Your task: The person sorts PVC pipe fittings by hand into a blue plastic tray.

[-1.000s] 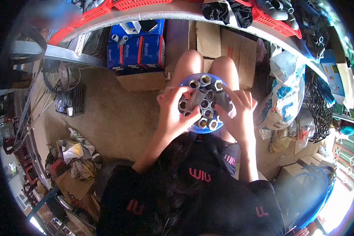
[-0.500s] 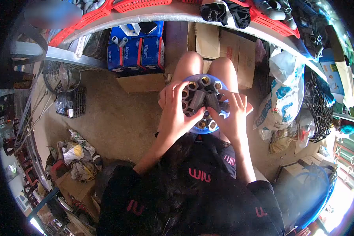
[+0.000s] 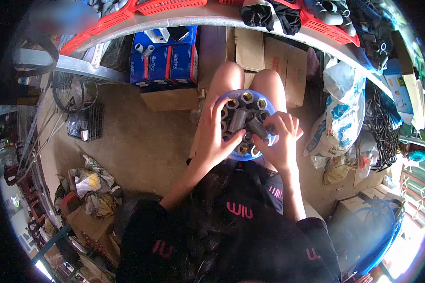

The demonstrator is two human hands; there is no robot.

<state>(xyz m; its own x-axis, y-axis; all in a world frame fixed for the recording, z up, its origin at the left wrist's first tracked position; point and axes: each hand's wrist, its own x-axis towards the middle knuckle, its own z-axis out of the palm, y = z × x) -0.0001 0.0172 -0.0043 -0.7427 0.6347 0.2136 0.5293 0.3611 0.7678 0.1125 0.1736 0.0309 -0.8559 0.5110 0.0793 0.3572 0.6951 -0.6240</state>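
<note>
A round blue tub [image 3: 272, 111] rests on the person's lap, filled with several grey pipe fittings, some with brass-coloured threaded inserts. Two longer grey cylindrical fittings lie on top: a left fitting [image 3: 238, 120] and a right fitting [image 3: 256, 127]. My left hand [image 3: 211, 134] is curled round the tub's left side, fingers over the rim, thumb against the lower end of the left fitting. With bent fingers and thumb, my right hand [image 3: 282, 141] grips the right fitting at the tub's right side. Its palm side is partly hidden.
Blue boxes [image 3: 170, 63] and cardboard cartons [image 3: 284, 66] stand ahead under a shelf carrying red baskets [image 3: 167, 5]. A white sack [image 3: 337, 122] and black coiled tubing [image 3: 382, 127] are on the right. A black crate [image 3: 95, 121] and a cardboard box with rags [image 3: 92, 221] sit left.
My right hand's fingers have drawn in and bent more around the right fitting, which has shifted slightly. The left fingers and thumb stay nearly in place on the tub.
</note>
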